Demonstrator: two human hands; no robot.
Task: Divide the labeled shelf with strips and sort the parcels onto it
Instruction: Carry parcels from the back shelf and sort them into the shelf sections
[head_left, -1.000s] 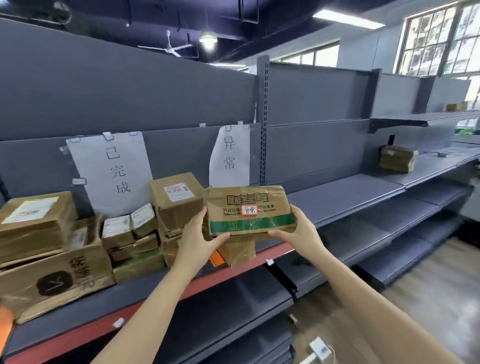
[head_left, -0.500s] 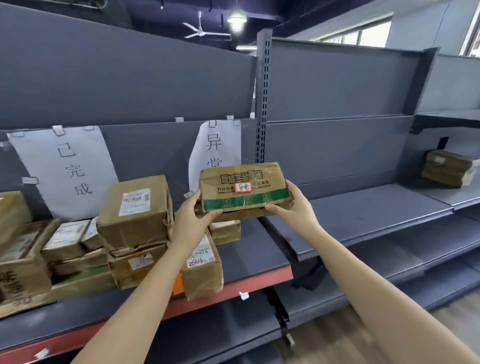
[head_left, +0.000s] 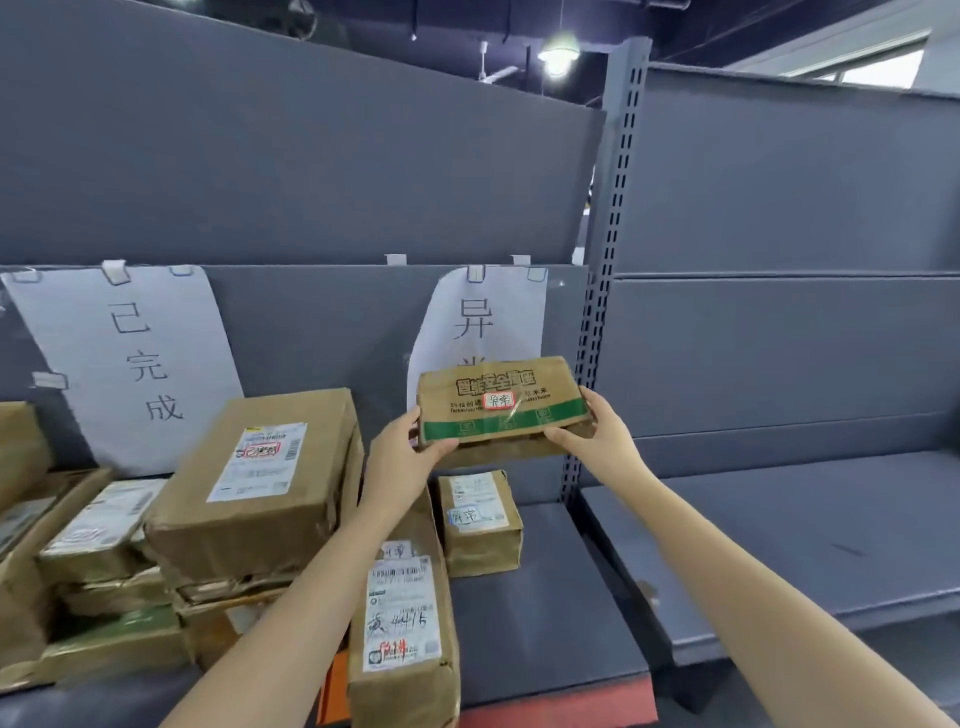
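Grey shelf (head_left: 545, 613) holds two parcels beneath one green-striped box (head_left: 501, 402) gripped by left hand (head_left: 402, 460) and right hand (head_left: 597, 441).

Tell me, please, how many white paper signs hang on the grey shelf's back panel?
2: one white paper sign at left above the stacked parcels, another right of it, partly hidden behind the held cardboard parcel.

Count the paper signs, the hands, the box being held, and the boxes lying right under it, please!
Signs: 2
Hands: 2, left hand, right hand
Held box: 1
Boxes below: 2
Total: 7
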